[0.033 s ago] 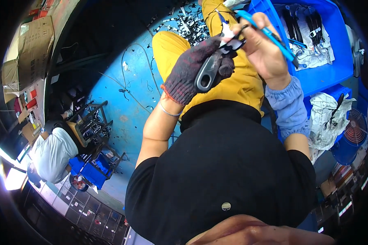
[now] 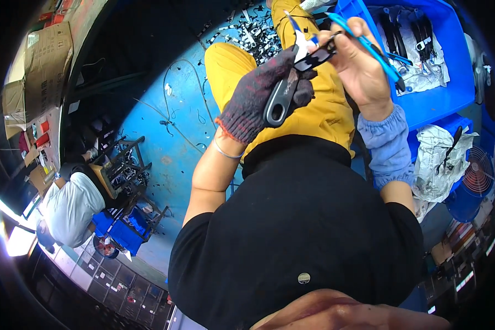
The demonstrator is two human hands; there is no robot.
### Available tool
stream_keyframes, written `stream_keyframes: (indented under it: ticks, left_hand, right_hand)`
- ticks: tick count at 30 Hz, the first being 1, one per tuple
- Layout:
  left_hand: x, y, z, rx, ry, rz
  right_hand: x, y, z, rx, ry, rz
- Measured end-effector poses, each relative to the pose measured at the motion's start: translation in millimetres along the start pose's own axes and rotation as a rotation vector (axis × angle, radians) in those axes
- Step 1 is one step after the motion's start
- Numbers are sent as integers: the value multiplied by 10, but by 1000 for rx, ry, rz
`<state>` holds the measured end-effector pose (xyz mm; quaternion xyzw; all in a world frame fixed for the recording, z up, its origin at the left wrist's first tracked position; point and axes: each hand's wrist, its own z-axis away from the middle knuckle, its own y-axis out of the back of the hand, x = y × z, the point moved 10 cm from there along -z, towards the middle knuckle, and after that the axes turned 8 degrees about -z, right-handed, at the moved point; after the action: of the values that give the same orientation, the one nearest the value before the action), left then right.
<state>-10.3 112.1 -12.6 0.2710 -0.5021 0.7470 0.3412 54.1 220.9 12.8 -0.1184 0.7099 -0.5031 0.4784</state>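
My left hand, in a dark knitted glove, is closed around a black handle-like part with an oval hole at its near end. At the far end of this part a white and blue pointed tip sticks out past my fingers. My bare right hand grips a slim blue tool with a dark end, slanting across the fingers. Its thumb and fingers also pinch one end of a black-and-white strip, which stretches over to the part in my left hand.
Many black and white scraps litter the blue floor beyond my knees. On my right, a blue bin holds long black parts on paper; crumpled paper and a fan are nearer. Another person sits at far left.
My right hand has shifted slightly right with the blue tool. The black-and-white strip now stretches longer between the hands, and the handle-like part has turned a little.
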Motion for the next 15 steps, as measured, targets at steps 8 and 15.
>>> stream_keyframes:
  ticks: [8,15]
  left_hand:
    - [-286,124,719,-26,448,-194]
    - [-274,379,653,161,250,42]
  right_hand:
    - [-1154,807,198,91,114,-162]
    - [-681,473,171,291,150,968]
